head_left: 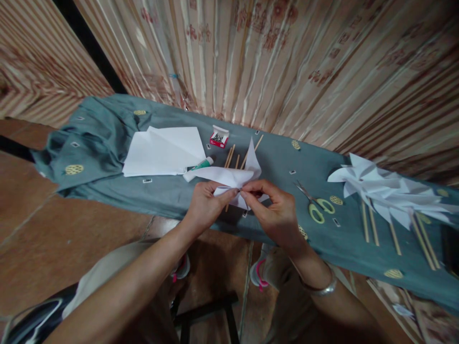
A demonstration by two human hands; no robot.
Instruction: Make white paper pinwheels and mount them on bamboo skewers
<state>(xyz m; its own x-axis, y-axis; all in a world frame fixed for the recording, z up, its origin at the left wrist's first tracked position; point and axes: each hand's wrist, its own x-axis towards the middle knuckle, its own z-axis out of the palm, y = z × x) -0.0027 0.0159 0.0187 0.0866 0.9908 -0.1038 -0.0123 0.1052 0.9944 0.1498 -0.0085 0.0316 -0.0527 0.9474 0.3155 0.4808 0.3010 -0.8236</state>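
A white paper pinwheel (229, 176) with curved blades is held low over the cloth-covered table. My left hand (205, 203) is closed on its near left side, thumb pressed at the middle. My right hand (275, 210) pinches the paper at the same middle point; a tiny dark thing shows between the fingertips, too small to make out. Behind the pinwheel lie several loose wooden sticks (228, 156), partly hidden by the paper. Beyond them stands an opened red box of small metal pins (219, 137). A green and white glue tube (202, 164) lies just left of the paper.
A stack of white paper (163, 148) lies at the left. Scissors with yellow-green handles (317, 209) rest right of my hands. Several pinwheels on sticks (387, 188) overlap at the far right. A pleated curtain (251, 62) hangs behind the grey-green tablecloth (279, 162).
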